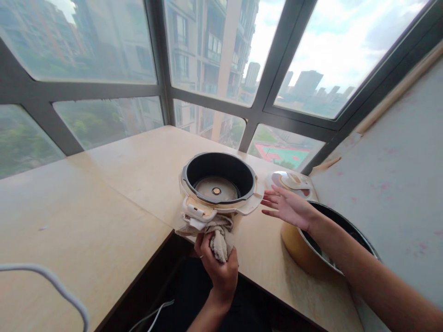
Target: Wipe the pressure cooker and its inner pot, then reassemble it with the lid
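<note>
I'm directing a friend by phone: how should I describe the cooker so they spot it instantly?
Below the corner windows is the pale counter. By its inner corner is the round, lidless cooker, with the left hand holding a cloth at its front. Its white front handle sets it apart from the yellowish pot at right.

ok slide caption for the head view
Left hand holds a cloth against the cooker, right hand open beside it.

Central cooker point(221, 167) with smooth white plastic rim point(255, 202), matt black inside and dull metal base point(206, 190), rough cloth point(221, 242) beneath, smooth glossy counter point(128, 177), shiny lid point(279, 178) right of centre
</note>
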Demonstrator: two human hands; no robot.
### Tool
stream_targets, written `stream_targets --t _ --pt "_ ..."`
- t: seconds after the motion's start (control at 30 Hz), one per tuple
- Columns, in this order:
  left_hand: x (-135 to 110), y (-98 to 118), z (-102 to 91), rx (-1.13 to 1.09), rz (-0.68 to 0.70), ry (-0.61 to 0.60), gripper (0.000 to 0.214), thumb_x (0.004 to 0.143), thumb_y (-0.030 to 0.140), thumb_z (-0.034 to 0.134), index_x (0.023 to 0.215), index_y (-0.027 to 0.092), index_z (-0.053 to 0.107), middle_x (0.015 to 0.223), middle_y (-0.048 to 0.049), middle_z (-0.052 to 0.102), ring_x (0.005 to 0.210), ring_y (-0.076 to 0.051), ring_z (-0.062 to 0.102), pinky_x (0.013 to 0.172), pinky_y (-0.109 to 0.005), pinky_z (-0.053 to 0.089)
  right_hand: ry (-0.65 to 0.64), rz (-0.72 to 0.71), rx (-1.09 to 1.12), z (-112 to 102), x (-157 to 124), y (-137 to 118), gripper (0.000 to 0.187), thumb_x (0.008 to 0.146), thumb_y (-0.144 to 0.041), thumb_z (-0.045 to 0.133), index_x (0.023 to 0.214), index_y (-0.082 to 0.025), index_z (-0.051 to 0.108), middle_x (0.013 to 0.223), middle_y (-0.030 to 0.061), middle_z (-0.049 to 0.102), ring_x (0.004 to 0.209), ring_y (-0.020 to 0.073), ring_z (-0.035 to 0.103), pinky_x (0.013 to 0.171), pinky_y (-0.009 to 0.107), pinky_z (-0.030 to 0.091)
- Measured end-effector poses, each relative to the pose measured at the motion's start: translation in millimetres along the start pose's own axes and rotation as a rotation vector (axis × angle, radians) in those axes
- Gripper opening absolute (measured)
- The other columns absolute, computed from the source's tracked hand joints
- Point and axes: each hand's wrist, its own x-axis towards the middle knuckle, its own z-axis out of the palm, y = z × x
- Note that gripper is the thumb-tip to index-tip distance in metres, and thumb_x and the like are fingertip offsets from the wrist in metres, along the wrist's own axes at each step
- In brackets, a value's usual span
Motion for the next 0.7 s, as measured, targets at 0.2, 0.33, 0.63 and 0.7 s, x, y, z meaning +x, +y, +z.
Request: stream_targets --t 0.2,0.33,0.63,0.7 --pt "9 2 6.9 0.007 0.149 0.040 0.050 0.080 0.019 0.070 0.127 0.020 0.055 0.126 -0.0154 0.053 0.117 -0.029 0.058 0.098 -0.044 0.051 0.114 -0.138 -0.084 -4 56 -37 0.027 0.102 -0.041 0.047 0.088 -0.020 0.057 0.122 0.0117 0.065 0.112 0.0186 0.063 0.091 0.029 0.052" --pt "26 -13 0.4 0.044 0.228 0.073 0.047 0.081 0.025 0.070 0.125 0.020 0.056 0.122 -0.0150 0.055 0.115 -0.031 0.058 0.095 -0.046 0.051 0.117 -0.275 -0.237 16 99 -67 0.025 0.102 -0.041 0.045 0.092 -0.020 0.055 0.137 0.0134 0.060 0.122 0.0207 0.060 0.097 0.033 0.050" --pt "20 -45 4.0 0.085 0.304 0.148 0.041 0.080 0.030 0.065 0.120 0.026 0.056 0.107 -0.0129 0.057 0.102 -0.032 0.060 0.084 -0.048 0.051 0.075 -0.380 -0.381 72 181 -98 0.021 0.098 -0.037 0.057 0.100 -0.017 0.064 0.118 0.0125 0.072 0.109 0.0197 0.066 0.094 0.031 0.050" --pt "17 -58 5.4 0.107 0.355 0.166 0.041 0.080 0.032 0.067 0.118 0.026 0.057 0.103 -0.0122 0.058 0.102 -0.032 0.061 0.083 -0.048 0.052 0.096 -0.402 -0.425 76 191 -95 0.017 0.094 -0.032 0.061 0.089 -0.016 0.067 0.103 0.0096 0.075 0.103 0.0202 0.067 0.092 0.030 0.051"
